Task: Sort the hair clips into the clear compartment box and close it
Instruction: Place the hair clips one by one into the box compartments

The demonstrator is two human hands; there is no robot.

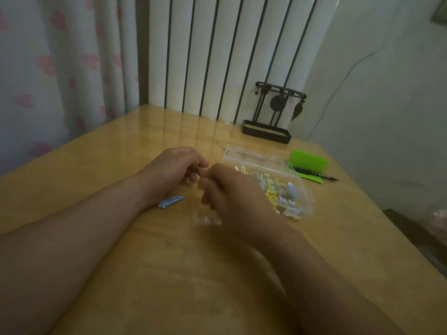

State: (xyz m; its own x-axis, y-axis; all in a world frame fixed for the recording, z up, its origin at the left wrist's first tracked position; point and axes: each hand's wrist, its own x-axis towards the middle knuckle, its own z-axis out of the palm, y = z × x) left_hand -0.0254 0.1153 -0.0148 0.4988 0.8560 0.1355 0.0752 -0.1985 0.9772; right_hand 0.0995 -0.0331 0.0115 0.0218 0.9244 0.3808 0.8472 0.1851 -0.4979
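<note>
Head view. My left hand and my right hand meet above the middle of the glossy yellow wooden table, forearms reaching in from the near edge. The fingers of both hands are curled inward and their tips touch. Whether either hand grips anything I cannot tell, since the contact zone is blurred and turned away from the camera.

A flat pale-blue snap hair clip lies on the table just beside my left wrist, apart from the other clips. The clear plastic compartment box sits open towards the right edge, partly hidden behind my right hand. It holds a mixed heap of coloured hair clips, among them a yellow star shape. Individual compartments are not distinguishable. A small crumpled clear wrapper lies on the table beneath my right hand.

Beyond the box, near the far right corner, a bright green card carries a black pen. A black metal ornament stand is at the far edge.
</note>
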